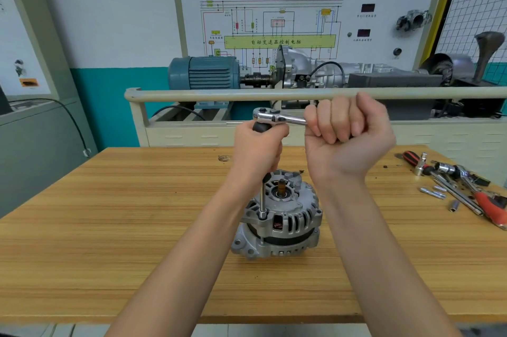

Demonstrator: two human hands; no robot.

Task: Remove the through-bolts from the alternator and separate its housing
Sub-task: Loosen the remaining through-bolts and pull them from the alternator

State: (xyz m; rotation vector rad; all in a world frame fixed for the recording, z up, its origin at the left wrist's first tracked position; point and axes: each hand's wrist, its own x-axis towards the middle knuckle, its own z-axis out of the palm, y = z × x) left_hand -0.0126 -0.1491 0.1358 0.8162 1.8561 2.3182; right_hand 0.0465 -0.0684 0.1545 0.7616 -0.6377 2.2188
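Observation:
A silver alternator (282,221) stands on the wooden bench (137,226), shaft end up. A long extension bar (262,199) rises from a through-bolt at the housing's left edge. My left hand (258,150) grips the upper part of that bar, just under the chrome ratchet head (267,115). My right hand (348,130) is closed in a fist round the ratchet handle, which runs to the right from the head. The bolt head itself is hidden under the socket.
Loose tools lie at the bench's right edge: a red-and-black screwdriver (411,158), sockets (441,167), red-handled pliers (491,205) and several small bolts (434,192). Behind the bench stands a training rig with a rail (219,95), a blue motor (204,73) and a gearbox.

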